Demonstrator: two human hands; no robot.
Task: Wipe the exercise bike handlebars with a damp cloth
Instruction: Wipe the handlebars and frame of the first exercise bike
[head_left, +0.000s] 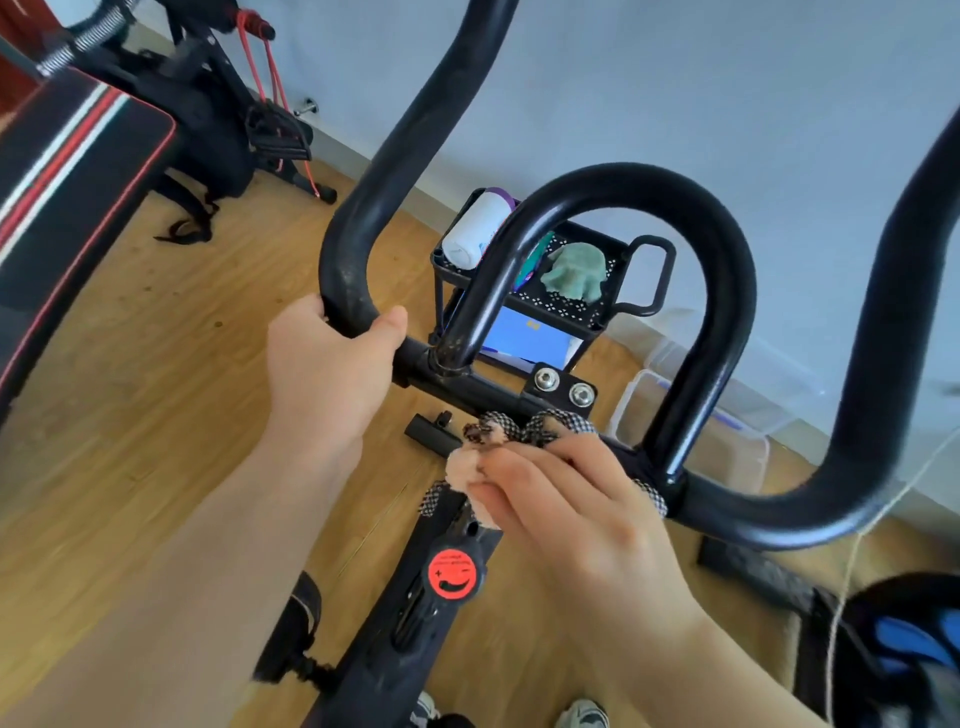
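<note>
The black exercise bike handlebars (722, 270) fill the middle of the head view, with an inner loop and two outer bends joined by a crossbar. My left hand (332, 374) grips the left bend where it meets the crossbar. My right hand (566, 499) holds a checkered and pink cloth (470, 470) against the crossbar, just right of the centre clamp with two bolts (563, 387). Part of the cloth is hidden under my fingers. Below the cloth, the bike's stem carries a red round knob (452, 571).
A black perforated cart (566, 306) behind the bars holds a white roll (475, 231) and a green cloth (576, 270). Clear plastic bins (727, 436) stand by the wall. A striped bench (67, 171) and other gym gear lie at the left on the wooden floor.
</note>
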